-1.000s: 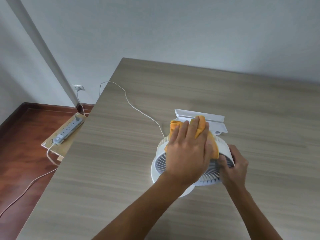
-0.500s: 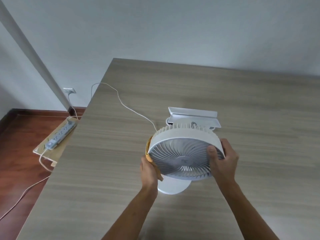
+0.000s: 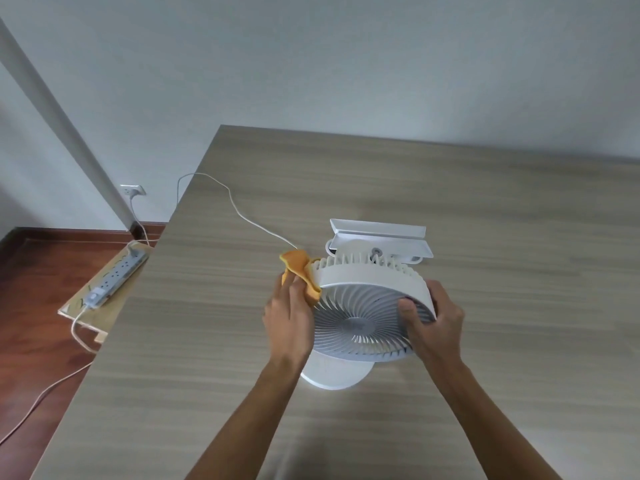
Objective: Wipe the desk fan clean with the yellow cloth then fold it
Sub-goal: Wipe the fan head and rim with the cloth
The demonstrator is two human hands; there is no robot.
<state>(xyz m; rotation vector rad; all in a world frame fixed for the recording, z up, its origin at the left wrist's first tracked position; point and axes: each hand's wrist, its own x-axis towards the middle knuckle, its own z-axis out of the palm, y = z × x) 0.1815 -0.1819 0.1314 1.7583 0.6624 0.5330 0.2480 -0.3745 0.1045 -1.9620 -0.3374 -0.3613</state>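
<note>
A white desk fan (image 3: 360, 313) stands on a wooden table (image 3: 485, 220), its round grille tilted up toward me over a round white base (image 3: 332, 375). My left hand (image 3: 291, 317) grips the bunched yellow cloth (image 3: 301, 271) and presses it against the fan's upper left rim. My right hand (image 3: 433, 320) clasps the right side of the fan head, thumb on the front grille.
A white tray-like bracket (image 3: 379, 233) lies just behind the fan. The fan's white cord (image 3: 239, 213) runs off the table's left edge. On the floor at left a grey power strip (image 3: 114, 278) rests on a wooden board.
My left hand with the cloth went from the top of the fan down to its lower left side, and has now moved up to the upper left rim. The right hand keeps its hold.
</note>
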